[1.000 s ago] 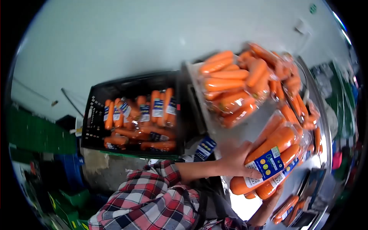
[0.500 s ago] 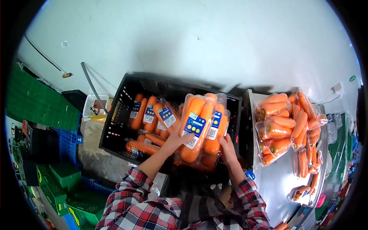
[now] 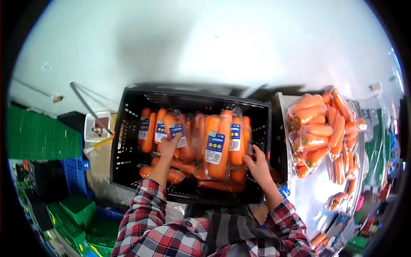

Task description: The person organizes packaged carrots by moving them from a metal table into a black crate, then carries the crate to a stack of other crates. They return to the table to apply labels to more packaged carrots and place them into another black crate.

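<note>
My left hand (image 3: 169,147) lies over a labelled pack of carrots (image 3: 186,147) in the left half of a black plastic crate (image 3: 192,198), with its fingers stretched toward the blue label. In the crate's right half, a clear pack of large carrots (image 3: 218,152) with a blue and white label lies on top of other packs. Beside it is a second labelled carrot pack (image 3: 236,147). At that pack's right edge, my right hand (image 3: 260,166) has its thumb and fingers apart. Several more carrot packs (image 3: 147,132) line the crate's left side, some lying crosswise below.
On the right, a metal table (image 3: 310,197) carries a heap of bagged carrots (image 3: 314,128). A white basket (image 3: 98,133) stands left of the crate, with green crates (image 3: 77,210) lower left. A pale wall (image 3: 239,47) rises behind.
The large carrot pack has gone down into the crate's right half. My left hand has left it and moved left onto another pack. My right hand stays near the right-hand packs.
</note>
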`<state>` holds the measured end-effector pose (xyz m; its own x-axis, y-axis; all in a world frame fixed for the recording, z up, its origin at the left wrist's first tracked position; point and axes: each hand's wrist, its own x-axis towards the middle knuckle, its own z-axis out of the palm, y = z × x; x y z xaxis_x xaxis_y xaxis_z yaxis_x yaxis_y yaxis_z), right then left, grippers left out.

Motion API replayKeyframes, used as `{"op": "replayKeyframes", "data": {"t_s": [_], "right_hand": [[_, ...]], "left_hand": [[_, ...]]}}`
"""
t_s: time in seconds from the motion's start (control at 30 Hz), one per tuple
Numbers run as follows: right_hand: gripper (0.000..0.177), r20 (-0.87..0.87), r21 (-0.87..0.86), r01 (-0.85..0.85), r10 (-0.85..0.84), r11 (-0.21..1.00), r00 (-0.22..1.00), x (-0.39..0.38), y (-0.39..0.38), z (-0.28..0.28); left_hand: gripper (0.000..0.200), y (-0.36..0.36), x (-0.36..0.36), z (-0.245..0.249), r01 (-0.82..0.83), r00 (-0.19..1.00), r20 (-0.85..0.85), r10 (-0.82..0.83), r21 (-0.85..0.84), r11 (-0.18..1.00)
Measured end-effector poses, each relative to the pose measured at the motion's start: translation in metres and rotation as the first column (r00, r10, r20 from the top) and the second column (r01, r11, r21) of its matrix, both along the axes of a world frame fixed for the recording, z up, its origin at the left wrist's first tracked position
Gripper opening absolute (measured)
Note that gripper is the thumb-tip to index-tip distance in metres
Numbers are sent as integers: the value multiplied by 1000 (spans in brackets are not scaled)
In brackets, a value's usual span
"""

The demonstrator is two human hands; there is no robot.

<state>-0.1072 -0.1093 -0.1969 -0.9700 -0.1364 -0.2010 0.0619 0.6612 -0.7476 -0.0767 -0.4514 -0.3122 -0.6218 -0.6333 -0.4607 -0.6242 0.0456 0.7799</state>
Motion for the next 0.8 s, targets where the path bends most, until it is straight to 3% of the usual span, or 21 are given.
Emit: {"op": "replayKeyframes", "data": {"t_s": [0.03,0.07,0.1,0.2,0.23,0.3,0.33,0.37,0.47,0.5,0.53,0.57,0.6,0.63,0.7,0.73,0.8], "right_hand": [[60,-40,-32,-132,130,991,991,3,0,3],[61,94,-166,-45,62,985,994,11,0,-7],[62,46,-91,-59,64,994,997,18,-1,-4],[63,-138,104,-48,63,993,988,36,-13,21],[64,-148,119,-83,100,989,984,37,-14,28],[64,-221,151,-175,206,973,953,36,-15,22],[62,-172,138,-145,168,980,971,35,-16,25],[61,-121,128,-122,138,984,983,33,-16,31],[66,7,123,-36,35,992,999,23,-17,35],[68,65,106,1,-8,994,998,18,-20,38],[71,121,93,35,-46,995,992,14,-23,41],[77,41,129,60,-66,990,997,10,-25,30],[78,97,143,37,-51,989,994,4,-28,32],[79,153,155,8,-32,988,988,-5,-31,33],[81,268,164,-26,-19,986,963,-20,-37,38],[82,328,166,-26,-31,986,944,-27,-39,41],[80,244,229,-36,-22,973,970,-25,-47,25]], "left_hand": [[89,-4,-4,-20,-6,1000,28,7,-40,999],[94,-10,-9,-44,-12,999,52,17,-80,997],[100,-17,-9,-60,-2,1000,3,2,-26,1000],[103,7,-22,-1,55,998,-22,-54,69,996],[101,11,-21,-3,30,991,-132,-22,64,997],[97,10,-19,0,24,993,-117,-25,-6,1000],[96,7,-17,1,12,994,-112,-17,-41,999],[92,-23,-11,-36,202,974,-35,-223,-311,929],[73,-4,-7,44,310,944,182,-276,-773,553],[60,10,-8,76,398,891,-17,-453,-447,801],[63,43,1,81,307,922,-65,-382,-480,822],[64,61,3,97,498,866,9,-499,-75,864],[66,71,11,63,592,805,-4,-594,88,801],[71,95,13,75,608,790,40,-611,68,791],[76,104,14,68,545,838,-73,-541,139,827],[70,105,13,77,556,826,-144,-545,43,830],[57,117,9,95,585,751,-281,-597,-136,800]]}}
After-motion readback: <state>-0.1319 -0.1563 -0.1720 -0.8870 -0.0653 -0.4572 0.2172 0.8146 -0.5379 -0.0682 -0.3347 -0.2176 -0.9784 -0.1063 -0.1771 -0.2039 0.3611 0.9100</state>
